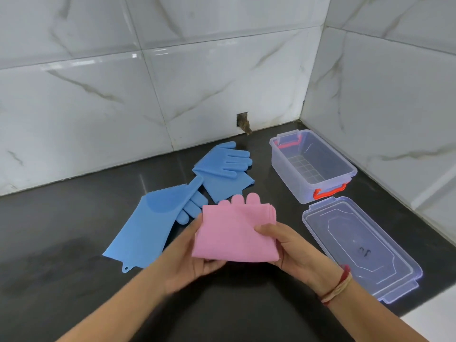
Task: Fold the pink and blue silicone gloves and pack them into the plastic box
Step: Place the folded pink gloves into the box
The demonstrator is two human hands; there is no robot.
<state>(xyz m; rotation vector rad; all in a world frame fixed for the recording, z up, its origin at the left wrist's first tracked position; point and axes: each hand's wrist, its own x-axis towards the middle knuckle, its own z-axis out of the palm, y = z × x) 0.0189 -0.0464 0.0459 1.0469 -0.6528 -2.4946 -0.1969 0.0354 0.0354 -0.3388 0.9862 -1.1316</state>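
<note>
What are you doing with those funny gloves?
A person is packing rubbery gloves away. The left hand and right hand hold a folded pink silicone glove above the black counter. Two blue silicone gloves lie on the counter. The clear plastic box with orange handles is open and empty, its clear lid beside it.

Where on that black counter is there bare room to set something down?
Bare counter lies left of the near blue glove, up to the wall. The right is crowded: plastic box and lid fill the corner, and both hands hold the folded pink glove centrally.
</note>
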